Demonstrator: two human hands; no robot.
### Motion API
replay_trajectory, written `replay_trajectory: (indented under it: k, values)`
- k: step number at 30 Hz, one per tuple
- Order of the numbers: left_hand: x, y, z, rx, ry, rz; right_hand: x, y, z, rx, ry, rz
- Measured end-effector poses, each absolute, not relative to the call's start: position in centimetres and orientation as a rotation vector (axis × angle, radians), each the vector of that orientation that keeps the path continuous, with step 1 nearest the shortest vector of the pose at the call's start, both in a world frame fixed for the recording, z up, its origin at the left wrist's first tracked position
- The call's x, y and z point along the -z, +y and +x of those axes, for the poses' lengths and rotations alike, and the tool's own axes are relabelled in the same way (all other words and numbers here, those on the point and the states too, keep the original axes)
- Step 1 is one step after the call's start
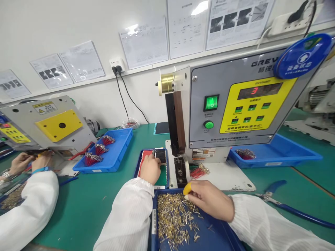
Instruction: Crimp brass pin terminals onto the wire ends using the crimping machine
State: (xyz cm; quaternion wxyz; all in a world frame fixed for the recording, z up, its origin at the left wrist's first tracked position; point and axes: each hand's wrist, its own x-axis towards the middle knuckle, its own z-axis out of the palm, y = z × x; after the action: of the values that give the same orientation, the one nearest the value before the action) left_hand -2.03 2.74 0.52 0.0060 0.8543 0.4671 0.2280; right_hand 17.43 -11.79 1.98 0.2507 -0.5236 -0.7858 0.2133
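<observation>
My left hand (150,169) reaches into a small blue tray (136,166) of short wires, with red wires (144,158) on the left, black wires (160,154) at the back and green wires (162,176) below. Its fingers are curled together, and their tips are hidden. My right hand (211,199), with a yellow finger cot (187,188), is pinched just below the crimping machine's die area (180,170). Whatever lies between those fingertips is too small to make out. Under it, a dark blue tray (211,232) holds many loose brass-coloured metal terminals (172,218).
The grey crimping machine (206,83) displays a red 3. A bundle of red wires (199,170) lies on its base. Blue-handled pliers (277,202) rest at right. Blue bins (123,143) hold wire bundles. A co-worker's hands (42,160) are at another machine (49,122).
</observation>
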Motion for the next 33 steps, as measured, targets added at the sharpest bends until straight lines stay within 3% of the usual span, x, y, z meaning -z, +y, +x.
replay_trajectory:
  k: [8,33]
  values:
    - [0.1,3.2,-2.4,-0.600,1.398,2.631,-1.8,-11.7,17.3,-0.636,-2.041,-1.470]
    - [0.9,4.3,-2.2,-0.772,1.437,2.542,-1.9,-11.6,17.2,-0.584,-2.097,-1.454]
